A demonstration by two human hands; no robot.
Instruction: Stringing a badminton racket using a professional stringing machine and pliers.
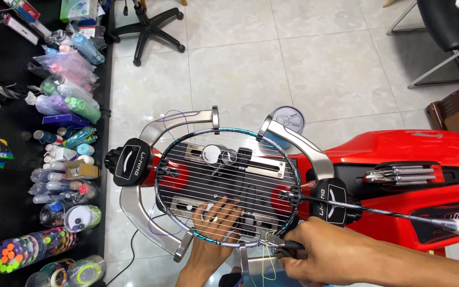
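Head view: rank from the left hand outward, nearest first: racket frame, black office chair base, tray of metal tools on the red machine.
From the left hand:
1. Racket frame, the hand rests on its strings.
2. Tray of metal tools, right, on the red machine.
3. Black office chair base, top left on the floor.

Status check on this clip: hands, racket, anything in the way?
Left hand flat under racket strings. Right hand gripping a dark-handled tool at the frame edge. Racket clamped in stringing machine. No obstruction visible.

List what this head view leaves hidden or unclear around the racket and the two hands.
- Left hand: palm and fingertips lie under the racket strings.
- Right hand: its grip on the dark tool is hidden by the hand's back.
- Tool tip: too small.
- Yellow string: cut off by the bottom edge.
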